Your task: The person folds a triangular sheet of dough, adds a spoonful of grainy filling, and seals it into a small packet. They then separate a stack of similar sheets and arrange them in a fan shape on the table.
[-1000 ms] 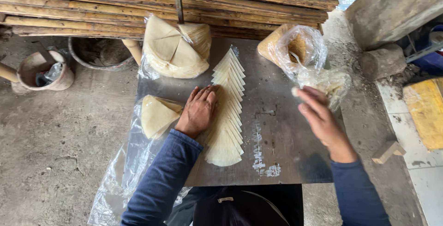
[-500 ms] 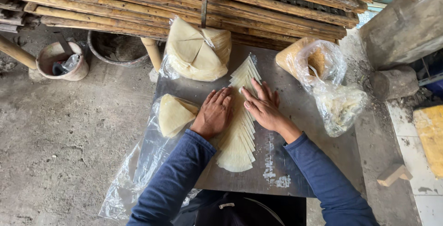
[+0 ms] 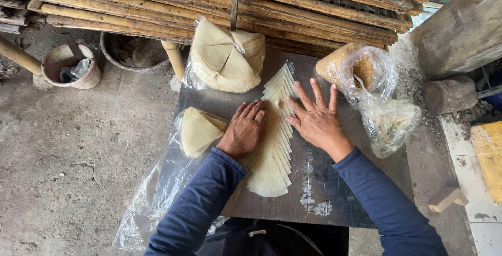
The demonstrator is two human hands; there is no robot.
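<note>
A fanned row of pale, thin wedge-shaped sheets [image 3: 272, 151] lies down the middle of a grey metal board [image 3: 334, 183]. My left hand [image 3: 244, 129] rests flat on the row's left side, fingers together. My right hand [image 3: 315, 118] lies flat with fingers spread, its fingertips touching the row's right edge. Neither hand holds anything. A small stack of the same sheets [image 3: 197, 130] sits on clear plastic just left of my left hand. A bigger bagged stack of wedges [image 3: 225, 57] stands at the board's far edge.
Two clear plastic bags lie at the right: one with brown crumbs [image 3: 361, 70], one with pale shreds [image 3: 389, 123]. Bamboo poles [image 3: 261, 0] cross the top. A pot [image 3: 70, 65] and a dark basin [image 3: 133, 52] stand on the concrete floor at the left. A log [image 3: 449, 94] lies at the right.
My right hand came from the bags at the right onto the sheet row and now lies spread along its right edge. My left hand stayed on the row.
</note>
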